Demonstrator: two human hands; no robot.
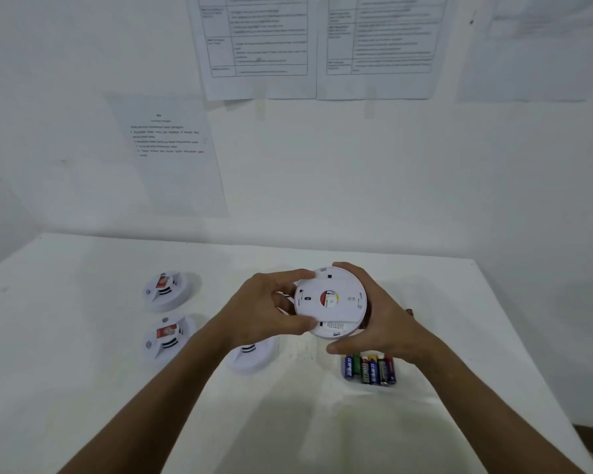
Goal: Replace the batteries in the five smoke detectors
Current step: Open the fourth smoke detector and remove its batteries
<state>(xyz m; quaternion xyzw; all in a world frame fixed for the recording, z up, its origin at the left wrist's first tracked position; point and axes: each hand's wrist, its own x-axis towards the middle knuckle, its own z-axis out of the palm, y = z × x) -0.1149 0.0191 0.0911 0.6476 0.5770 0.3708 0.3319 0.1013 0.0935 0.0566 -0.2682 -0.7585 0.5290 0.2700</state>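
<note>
Both hands are holding one smoke detector [331, 302] above the table [83, 388], its flat back plate facing the camera. The left hand [264, 311] is gripping the plate's near-left rim, its fingers [288, 277] curled over the top edge and its thumb pressed under the lower edge; the right hand [380, 309] is cupping the body from the other side, with fingertips wrapping the far rim and the thumb lying just below the housing. Judged from this opposed grip, the step in hand is twisting the back plate relative to the body, either to open or to close the unit; which one cannot be told. The next move is likely calling for a firm counter-rotation while the disc is kept level. The detector is a round, smooth, white, hard plastic disc with a red-and-yellow label at its centre and small slots near the rim. Just below the right thumb, a row of cylindrical batteries [368, 369] with glossy blue, green and dark wrappers is lying side by side. Under the left wrist a third detector [252, 357] is partly hidden; well to the left of the left fingers, two more detectors [166, 290] and [166, 338] are resting face up, showing red stickers and dark vents.
</note>
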